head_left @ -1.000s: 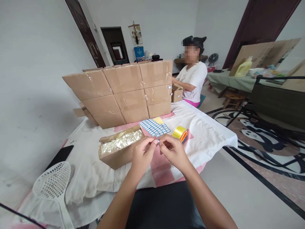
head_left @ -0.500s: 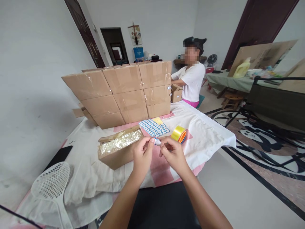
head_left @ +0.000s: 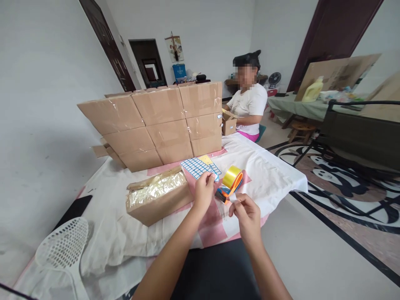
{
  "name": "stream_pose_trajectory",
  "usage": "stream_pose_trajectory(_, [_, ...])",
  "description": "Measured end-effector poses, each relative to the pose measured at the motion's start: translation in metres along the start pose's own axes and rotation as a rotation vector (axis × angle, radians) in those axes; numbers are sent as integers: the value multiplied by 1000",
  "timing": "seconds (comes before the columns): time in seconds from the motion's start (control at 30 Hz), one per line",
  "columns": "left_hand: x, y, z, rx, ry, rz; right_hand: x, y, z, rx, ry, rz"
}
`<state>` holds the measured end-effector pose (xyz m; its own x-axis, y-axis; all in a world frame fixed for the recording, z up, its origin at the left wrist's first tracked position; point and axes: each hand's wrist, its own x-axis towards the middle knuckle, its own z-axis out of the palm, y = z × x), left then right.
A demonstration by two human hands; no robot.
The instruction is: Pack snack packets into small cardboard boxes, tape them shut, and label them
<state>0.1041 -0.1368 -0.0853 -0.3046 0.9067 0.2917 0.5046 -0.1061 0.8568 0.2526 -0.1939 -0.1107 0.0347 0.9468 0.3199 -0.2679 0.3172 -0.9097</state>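
Observation:
My left hand [head_left: 204,192] is closed in a pinch on a small blue-and-white label [head_left: 216,177], above the table. Lower and to the right, my right hand [head_left: 249,214] pinches a small white piece [head_left: 233,198], likely paper; its kind is not clear. Just beyond my hands stands an orange tape dispenser [head_left: 239,182] with a roll of yellow tape [head_left: 231,176]. Sheets of blue-edged labels [head_left: 195,166] lie flat behind my left hand, partly covered by it. To the left is an open cardboard box [head_left: 162,206] with shiny crinkled plastic packs at its top.
Stacked cardboard boxes [head_left: 165,137] form a wall at the table's back. A person [head_left: 250,102] sits past them at the right, arms at a small carton [head_left: 229,126]. A white perforated scoop [head_left: 65,246] lies front left. A dark chair [head_left: 362,137] stands on the right.
My hands have moved apart, the left forward and right with the blue-and-white label, the right to the right and down with a white piece. The other person has turned more this way.

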Motion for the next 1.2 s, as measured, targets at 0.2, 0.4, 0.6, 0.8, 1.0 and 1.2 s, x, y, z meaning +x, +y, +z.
stream_pose_trajectory(0.2, [88,-13,51,328,-184,-212,-36,16,-9,-27,-58,57])
stream_pose_trajectory(0.4, [118,-3,59,486,-274,-288,-47,15,-3,3,-136,25])
stream_pose_trajectory(0.6, [95,22,31,447,-164,-95,-39,16,-14,-16,-143,-23])
stream_pose_trajectory(0.8, [-56,16,-33,269,-229,216,-35,13,-27,-109,-286,-86])
stream_pose_trajectory(1.0, [-123,-26,-58,63,-376,276,-44,12,-7,-198,-414,-67])
stream_pose_trajectory(1.2, [-122,-35,-70,3,-193,292,-48,8,6,-287,-443,-92])
